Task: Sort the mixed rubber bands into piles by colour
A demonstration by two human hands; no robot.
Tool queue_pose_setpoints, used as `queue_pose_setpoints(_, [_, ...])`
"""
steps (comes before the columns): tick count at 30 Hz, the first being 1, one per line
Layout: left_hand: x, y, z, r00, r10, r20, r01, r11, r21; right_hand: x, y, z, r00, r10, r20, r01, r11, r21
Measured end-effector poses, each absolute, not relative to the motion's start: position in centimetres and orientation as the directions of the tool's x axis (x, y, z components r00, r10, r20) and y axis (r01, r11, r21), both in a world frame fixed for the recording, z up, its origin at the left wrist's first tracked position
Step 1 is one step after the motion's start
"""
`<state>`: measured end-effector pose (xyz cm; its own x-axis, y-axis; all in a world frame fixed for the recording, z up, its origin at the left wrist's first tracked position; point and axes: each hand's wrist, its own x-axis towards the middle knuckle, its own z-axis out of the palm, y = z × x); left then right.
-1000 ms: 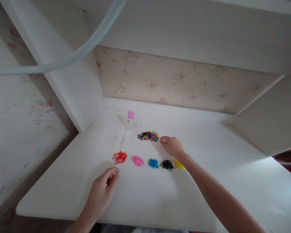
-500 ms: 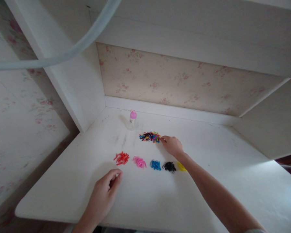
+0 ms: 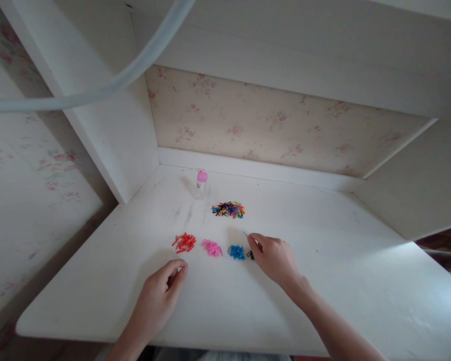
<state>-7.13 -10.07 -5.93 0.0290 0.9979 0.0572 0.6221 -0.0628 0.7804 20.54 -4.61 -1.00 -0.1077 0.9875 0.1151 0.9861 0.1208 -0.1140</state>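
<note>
- On the white desk (image 3: 323,281), your right hand (image 3: 274,258) sits just right of the blue pile (image 3: 236,252), thumb and forefinger pinched on what looks like one small blue band (image 3: 245,234); it is too tiny to be sure.
- Keep the pinch light and lower it straight onto the blue pile, so it does not stray to the black pile (image 3: 250,255), which your hand mostly covers.
- Let go only when the fingertips touch the pile; these bands probably spring away easily.
- Your left hand (image 3: 160,296) rests loosely curled on the desk, holding nothing; keep it clear of the red pile (image 3: 184,242) and pink pile (image 3: 211,248).
- The mixed heap (image 3: 228,209) lies behind, near the pink-capped bottle (image 3: 200,183).
</note>
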Motion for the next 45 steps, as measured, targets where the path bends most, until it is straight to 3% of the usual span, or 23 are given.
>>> queue_pose_setpoints(14, [-7.1, -10.1, -6.1, 0.068, 0.995, 0.077, 0.649, -0.102, 0.754, 18.6, -7.9, -3.6, -0.212, 0.941, 0.265, 0.973, 0.229, -0.036])
queue_pose_setpoints(30, [-7.1, -10.2, -6.1, 0.071, 0.996, 0.058, 0.637, -0.09, 0.766, 18.5, -8.0, -3.8, -0.254, 0.926, 0.278, 0.963, 0.268, -0.012])
queue_pose_setpoints(39, [-7.0, -10.1, -6.0, 0.064, 0.996, 0.054, 0.659, -0.083, 0.748, 19.3, -8.7, -3.5, -0.221, 0.926, 0.305, 0.963, 0.256, -0.081])
queue_pose_setpoints(42, [-6.8, -9.9, -5.4, 0.057, 0.997, 0.043, 0.674, -0.07, 0.735, 20.1, -9.6, -3.8, -0.173, 0.933, 0.316, 0.958, 0.234, -0.167])
queue_pose_setpoints(45, [-6.3, -8.9, -4.0, 0.106, 0.993, 0.059, 0.716, -0.118, 0.689, 20.9, -11.0, -4.8, -0.105, 0.951, 0.291, 0.924, 0.201, -0.325])
